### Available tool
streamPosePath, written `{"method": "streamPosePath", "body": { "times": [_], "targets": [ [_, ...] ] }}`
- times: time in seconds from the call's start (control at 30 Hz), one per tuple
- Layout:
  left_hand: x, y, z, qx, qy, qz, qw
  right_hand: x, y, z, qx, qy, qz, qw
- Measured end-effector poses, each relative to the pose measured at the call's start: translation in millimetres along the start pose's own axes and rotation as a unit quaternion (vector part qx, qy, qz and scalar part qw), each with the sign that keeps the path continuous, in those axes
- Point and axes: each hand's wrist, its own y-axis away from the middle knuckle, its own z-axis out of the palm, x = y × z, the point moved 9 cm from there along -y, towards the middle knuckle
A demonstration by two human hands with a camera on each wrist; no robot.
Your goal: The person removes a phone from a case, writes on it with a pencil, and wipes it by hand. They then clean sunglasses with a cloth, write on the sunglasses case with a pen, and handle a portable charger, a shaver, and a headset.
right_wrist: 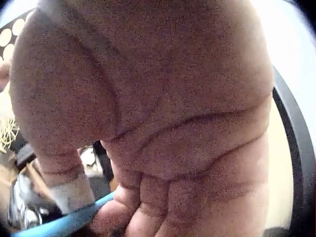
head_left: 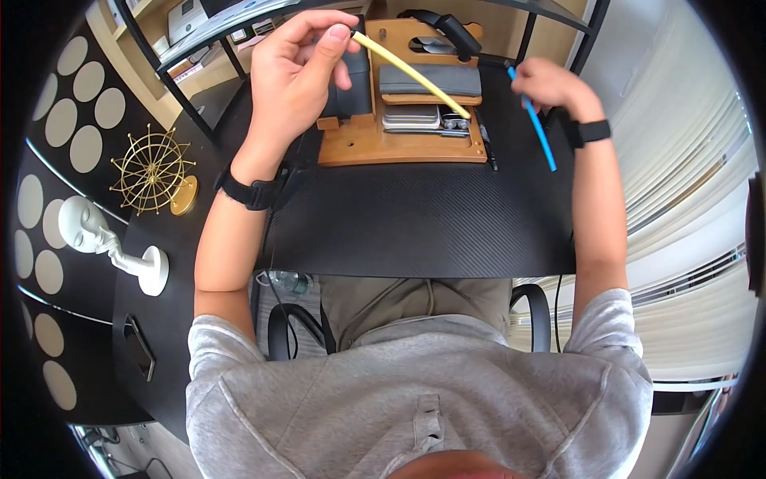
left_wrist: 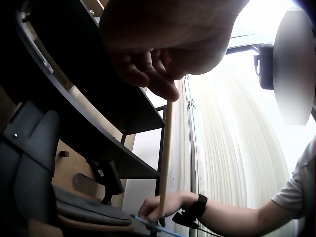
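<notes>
We have the left hand (head_left: 291, 76) pinching the long, thin yellow stick (head_left: 415, 76) by its dark end, the stick slanting above the brown wooden desk organizer (head_left: 343, 149), while our right hand (head_left: 550, 84) grips the slim blue stick (head_left: 540, 132) near its upper end, right of the organizer. Both sticks look light, smooth and fairly stiff, perhaps a little slippery. We'd judge an end pinch enough, though holding nearer the middle should curb tipping and sideways bending
</notes>
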Motion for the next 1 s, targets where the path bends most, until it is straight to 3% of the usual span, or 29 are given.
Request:
{"method": "streamPosePath", "body": {
  "times": [0.13, 0.17, 0.27, 0.3, 0.4, 0.47, 0.5, 0.6, 0.73, 0.9, 1.0],
  "targets": [
    [-5, 1, 4, -0.008, -0.007, -0.004, 1.000, -57, 59, -44, 0.046, -0.199, -0.162, 0.965],
    [-6, 1, 6, -0.012, -0.005, 0.002, 1.000, -68, 63, -49, 0.013, -0.256, -0.211, 0.943],
    [-3, 4, 13, -0.012, -0.006, 0.003, 1.000, -118, 87, -58, 0.111, -0.260, -0.318, 0.905],
    [-4, 5, 15, -0.016, -0.006, 0.001, 1.000, -141, 96, -63, 0.192, -0.222, -0.386, 0.874],
    [-3, 7, 18, -0.008, -0.016, -0.010, 1.000, -183, 119, -50, 0.186, -0.229, -0.333, 0.896],
    [-3, 8, 20, -0.010, -0.007, -0.001, 1.000, -186, 109, -35, 0.256, -0.094, -0.413, 0.869],
    [-2, 9, 21, -0.011, -0.001, 0.004, 1.000, -187, 107, -31, 0.244, -0.133, -0.401, 0.873],
    [-2, 10, 24, -0.009, -0.011, 0.003, 1.000, -190, 105, -22, 0.295, 0.047, -0.447, 0.843],
    [-3, 11, 23, -0.009, -0.007, 0.003, 1.000, -186, 99, -19, 0.232, 0.026, -0.399, 0.887],
    [-4, 10, 21, 0.006, 0.003, 0.017, 1.000, -187, 101, -22, 0.266, 0.046, -0.407, 0.873],
    [-10, 10, 6, 0.068, 0.055, -0.007, 0.996, -186, 102, -21, 0.304, 0.071, -0.412, 0.856]
  ]
}}
